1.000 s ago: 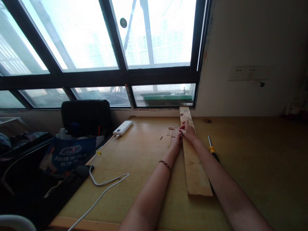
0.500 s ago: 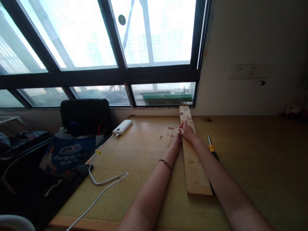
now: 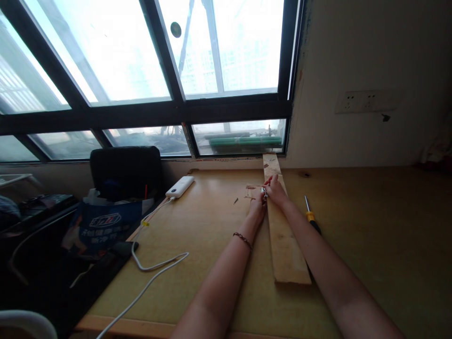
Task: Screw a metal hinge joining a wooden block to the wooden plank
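A long wooden board [image 3: 287,247] lies on the table, its far end at the window sill. My left hand [image 3: 259,202] is at the board's left edge, fingers closed on a small shiny metal piece [image 3: 263,192] too small to name. Across the board, my right hand [image 3: 276,192] has its fingers pinched at the same metal piece; what exactly its fingertips grip is partly hidden. Thin scraps of wood [image 3: 250,190] show just left of my hands. A few small screw-like bits [image 3: 236,200] lie farther left. Right of my right forearm rests a yellow and black screwdriver [image 3: 310,216].
A white power bank [image 3: 180,187] with a white cable [image 3: 158,268] occupies the table's left side. Beyond that edge stand a dark chair [image 3: 125,169] and a blue bag [image 3: 100,226]. Windows and a wall with a socket strip [image 3: 367,101] close off the back.
The metal piece between my fingers shows more brightly, and my right fingers have shifted slightly. The camera view has moved a little; the board and screwdriver stay in place.
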The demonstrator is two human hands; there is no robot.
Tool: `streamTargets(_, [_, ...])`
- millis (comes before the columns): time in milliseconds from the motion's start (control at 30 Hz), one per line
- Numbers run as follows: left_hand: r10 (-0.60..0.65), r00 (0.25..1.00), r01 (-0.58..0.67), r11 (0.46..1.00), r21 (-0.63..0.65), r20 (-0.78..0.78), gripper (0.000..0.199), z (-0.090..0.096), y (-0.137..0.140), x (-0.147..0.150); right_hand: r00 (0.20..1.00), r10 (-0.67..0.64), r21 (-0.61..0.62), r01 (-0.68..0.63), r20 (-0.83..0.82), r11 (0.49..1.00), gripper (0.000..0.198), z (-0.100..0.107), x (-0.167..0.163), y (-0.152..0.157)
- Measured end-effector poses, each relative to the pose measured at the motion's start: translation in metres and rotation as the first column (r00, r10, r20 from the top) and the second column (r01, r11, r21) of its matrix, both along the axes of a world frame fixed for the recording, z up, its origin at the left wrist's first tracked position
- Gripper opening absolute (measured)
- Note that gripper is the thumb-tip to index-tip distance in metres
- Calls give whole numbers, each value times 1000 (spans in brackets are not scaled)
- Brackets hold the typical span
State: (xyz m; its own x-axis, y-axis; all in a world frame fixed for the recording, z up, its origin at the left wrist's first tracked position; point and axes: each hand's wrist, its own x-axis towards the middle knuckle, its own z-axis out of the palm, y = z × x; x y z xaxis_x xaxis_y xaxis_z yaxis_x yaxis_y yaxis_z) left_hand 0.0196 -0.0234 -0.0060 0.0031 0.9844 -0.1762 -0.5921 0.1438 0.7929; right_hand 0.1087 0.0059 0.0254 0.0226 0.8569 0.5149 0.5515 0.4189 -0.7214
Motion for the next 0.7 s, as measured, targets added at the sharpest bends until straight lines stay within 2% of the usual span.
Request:
streamTargets(100, [-56, 996, 56, 998, -1, 70, 9, -1, 0, 0, 996, 21, 1, -21, -88, 1000, 28, 2, 0, -1])
streamTargets(400, [-54, 994, 47, 996, 71, 93, 14, -3, 1, 0, 996, 59, -65, -64, -72, 996, 45, 6, 3, -3])
streamTargets(700, [-84, 991, 79, 996, 52, 105, 25, -5, 3, -1, 988, 104, -70, -112, -110, 991, 28, 3, 6, 3])
